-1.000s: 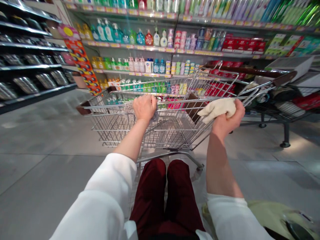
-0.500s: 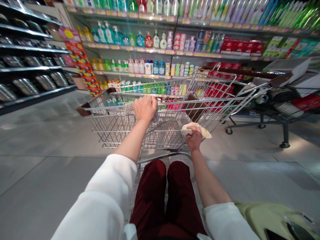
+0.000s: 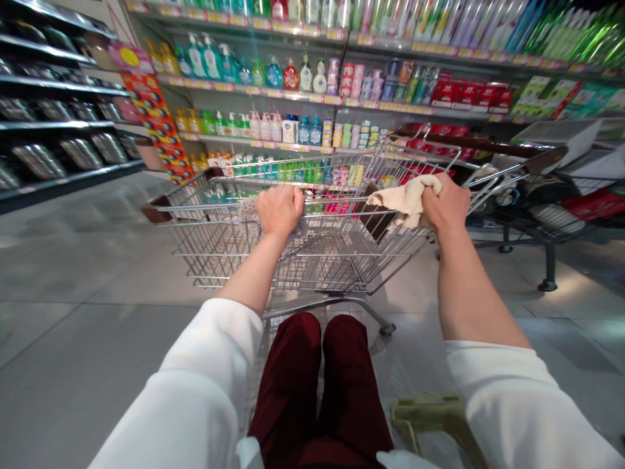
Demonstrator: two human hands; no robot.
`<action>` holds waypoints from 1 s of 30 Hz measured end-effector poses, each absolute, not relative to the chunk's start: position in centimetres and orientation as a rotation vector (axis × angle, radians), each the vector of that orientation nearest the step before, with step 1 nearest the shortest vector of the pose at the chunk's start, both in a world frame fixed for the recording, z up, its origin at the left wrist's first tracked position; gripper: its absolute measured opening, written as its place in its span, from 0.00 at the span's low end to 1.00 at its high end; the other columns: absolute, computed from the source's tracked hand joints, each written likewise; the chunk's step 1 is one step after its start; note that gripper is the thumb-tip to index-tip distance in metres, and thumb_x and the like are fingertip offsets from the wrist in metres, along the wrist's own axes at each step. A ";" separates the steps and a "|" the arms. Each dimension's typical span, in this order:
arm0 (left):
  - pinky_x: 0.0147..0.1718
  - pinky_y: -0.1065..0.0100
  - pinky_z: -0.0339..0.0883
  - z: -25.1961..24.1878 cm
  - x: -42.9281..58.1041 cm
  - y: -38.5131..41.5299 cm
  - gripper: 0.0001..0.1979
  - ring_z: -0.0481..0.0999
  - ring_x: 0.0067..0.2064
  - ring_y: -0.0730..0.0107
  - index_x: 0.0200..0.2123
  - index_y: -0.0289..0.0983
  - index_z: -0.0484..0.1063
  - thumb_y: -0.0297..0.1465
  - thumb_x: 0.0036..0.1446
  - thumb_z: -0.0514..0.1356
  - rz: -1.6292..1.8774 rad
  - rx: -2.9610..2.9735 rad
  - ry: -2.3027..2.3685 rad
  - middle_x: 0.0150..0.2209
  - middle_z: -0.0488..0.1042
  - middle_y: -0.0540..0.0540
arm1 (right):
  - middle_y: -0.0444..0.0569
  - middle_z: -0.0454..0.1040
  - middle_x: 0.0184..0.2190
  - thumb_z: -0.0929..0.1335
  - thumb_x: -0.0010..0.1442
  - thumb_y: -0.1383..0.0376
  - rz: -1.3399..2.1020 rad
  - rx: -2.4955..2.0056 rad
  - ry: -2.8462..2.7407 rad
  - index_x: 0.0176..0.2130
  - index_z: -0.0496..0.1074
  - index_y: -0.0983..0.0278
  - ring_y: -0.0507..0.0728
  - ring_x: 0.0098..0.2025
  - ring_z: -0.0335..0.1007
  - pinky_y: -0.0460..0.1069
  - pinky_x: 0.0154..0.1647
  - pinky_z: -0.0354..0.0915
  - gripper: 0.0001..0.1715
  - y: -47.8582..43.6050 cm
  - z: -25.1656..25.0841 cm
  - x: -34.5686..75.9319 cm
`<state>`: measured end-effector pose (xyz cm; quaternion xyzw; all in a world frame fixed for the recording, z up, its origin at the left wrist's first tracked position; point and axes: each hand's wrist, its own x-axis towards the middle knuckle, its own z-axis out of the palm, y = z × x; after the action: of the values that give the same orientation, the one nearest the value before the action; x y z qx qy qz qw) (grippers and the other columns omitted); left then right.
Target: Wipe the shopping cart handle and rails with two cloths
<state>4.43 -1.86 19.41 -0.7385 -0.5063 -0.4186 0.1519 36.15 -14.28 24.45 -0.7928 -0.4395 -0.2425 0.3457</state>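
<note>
An empty wire shopping cart (image 3: 209, 241) stands on the grey floor in front of me, turned sideways. My left hand (image 3: 279, 210) is closed round the cart's top rail near its middle. My right hand (image 3: 445, 203) is closed on a cream cloth (image 3: 403, 195) and presses it against the upper rim at the cart's right end, beside the brown handle end (image 3: 375, 225). My white sleeves and dark red trousers fill the bottom of the view.
Shelves of soap bottles and red boxes (image 3: 303, 130) run behind the cart. Dark shelves with metal pans (image 3: 58, 150) stand at the left. A second cart (image 3: 537, 195) with goods sits at the right. A pale green object (image 3: 430, 417) lies by my right leg.
My right hand with the cloth went from the cart's right rim down to its lower side, then back up to the top right rim. My left hand stayed on the rail.
</note>
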 end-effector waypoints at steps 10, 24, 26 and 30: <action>0.38 0.58 0.50 19.7 0.7 -1.1 0.27 0.68 0.38 0.61 0.34 0.38 0.73 0.40 0.69 0.36 -1.131 -2.109 -1.502 0.35 0.74 0.42 | 0.49 0.77 0.40 0.61 0.58 0.64 -0.715 -1.793 -1.181 0.44 0.72 0.63 0.60 0.45 0.69 0.60 0.57 0.52 0.17 -14.3 22.3 33.3; 0.37 0.59 0.53 21.5 11.3 -6.8 0.21 0.72 0.39 0.58 0.34 0.39 0.74 0.38 0.68 0.44 -1.311 -2.197 -1.330 0.37 0.78 0.40 | 0.47 0.76 0.44 0.61 0.59 0.63 -0.813 -1.680 -1.301 0.48 0.71 0.61 0.59 0.49 0.68 0.60 0.61 0.49 0.18 -14.6 20.9 27.8; 0.37 0.60 0.53 21.3 11.3 -6.7 0.20 0.71 0.39 0.60 0.34 0.39 0.74 0.37 0.68 0.44 -1.320 -2.187 -1.305 0.36 0.78 0.41 | 0.49 0.75 0.49 0.61 0.60 0.63 -0.879 -1.691 -1.352 0.53 0.70 0.61 0.59 0.52 0.66 0.61 0.63 0.47 0.22 -14.8 20.2 27.7; 0.37 0.60 0.52 21.1 10.4 -6.3 0.21 0.71 0.39 0.60 0.34 0.39 0.73 0.37 0.69 0.43 -1.303 -2.220 -1.240 0.36 0.77 0.41 | 0.56 0.59 0.66 0.65 0.62 0.62 -1.060 -1.756 -1.391 0.64 0.62 0.57 0.64 0.67 0.52 0.65 0.67 0.40 0.31 -15.2 17.3 26.5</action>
<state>10.39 -6.35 21.07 -0.7691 -0.4297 -0.4513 0.1417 26.46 -15.17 17.28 -0.6700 -0.5307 -0.4044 0.3254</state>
